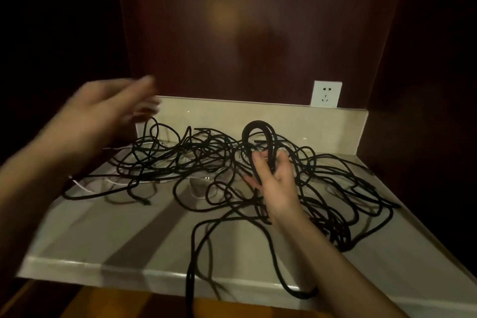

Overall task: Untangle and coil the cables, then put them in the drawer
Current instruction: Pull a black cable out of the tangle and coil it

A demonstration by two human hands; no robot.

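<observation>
A large tangle of black cables (201,160) sprawls across the pale stone countertop (129,240), with a thin white cable (85,187) partly under it. My right hand (275,178) grips a small bundle of black cable loops (258,134) that arches above my fingers. One black strand (196,248) trails over the counter's front edge. My left hand (108,116) is raised above the left part of the tangle, blurred, fingers spread and holding nothing. No drawer shows in view.
A white wall socket (326,94) sits on the dark wood back panel (245,28) above the low stone backsplash (258,116). Dark walls close in both sides. The front left of the counter has bare surface.
</observation>
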